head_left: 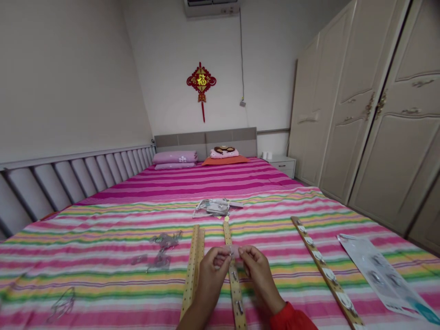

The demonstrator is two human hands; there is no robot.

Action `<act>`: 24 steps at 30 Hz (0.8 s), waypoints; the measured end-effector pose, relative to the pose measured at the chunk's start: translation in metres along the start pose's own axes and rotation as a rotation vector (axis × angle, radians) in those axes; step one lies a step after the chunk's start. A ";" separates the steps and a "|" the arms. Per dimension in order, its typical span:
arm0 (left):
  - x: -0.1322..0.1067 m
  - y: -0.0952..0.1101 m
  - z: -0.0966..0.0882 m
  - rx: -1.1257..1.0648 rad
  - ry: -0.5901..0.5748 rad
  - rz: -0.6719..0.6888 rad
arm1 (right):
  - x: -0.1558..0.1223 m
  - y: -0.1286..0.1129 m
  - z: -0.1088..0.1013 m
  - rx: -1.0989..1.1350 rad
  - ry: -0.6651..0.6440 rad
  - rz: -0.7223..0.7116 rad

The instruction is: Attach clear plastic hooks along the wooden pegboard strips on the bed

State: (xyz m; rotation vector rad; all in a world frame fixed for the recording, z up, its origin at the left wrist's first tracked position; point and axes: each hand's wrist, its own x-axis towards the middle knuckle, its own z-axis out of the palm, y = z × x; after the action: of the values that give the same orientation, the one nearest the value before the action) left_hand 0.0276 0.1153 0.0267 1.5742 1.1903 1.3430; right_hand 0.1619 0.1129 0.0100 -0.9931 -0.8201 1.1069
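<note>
My left hand point(213, 271) and my right hand point(257, 268) meet over a perforated wooden strip point(237, 288). Fingers of both are pinched on a small, clear plastic bag point(235, 250) stretched between them; its contents are too small to make out. Below the bag, small metal fittings point(239, 306) sit along the strip. Just left of my left hand lie more perforated strips point(190, 270), side by side. Farther right, a brown strip point(323, 266) bears several white round pieces.
Small clear bags point(165, 243) lie scattered on the left of the striped sheet point(113, 284), near a thin wire-like loop point(63, 303). A heap of packaged parts point(215, 207) is ahead. Clear blister packaging point(381, 275) rests at right. Pillows point(175, 157) are at the headboard.
</note>
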 end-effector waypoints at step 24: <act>0.023 -0.025 -0.007 -0.085 -0.126 -0.187 | 0.024 0.010 -0.012 -0.126 -0.089 -0.008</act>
State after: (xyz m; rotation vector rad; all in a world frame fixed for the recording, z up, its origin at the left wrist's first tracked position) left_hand 0.0162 0.1449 0.0113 1.4285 1.1573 1.1427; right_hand 0.1758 0.1352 -0.0029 -1.0501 -0.9745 1.1089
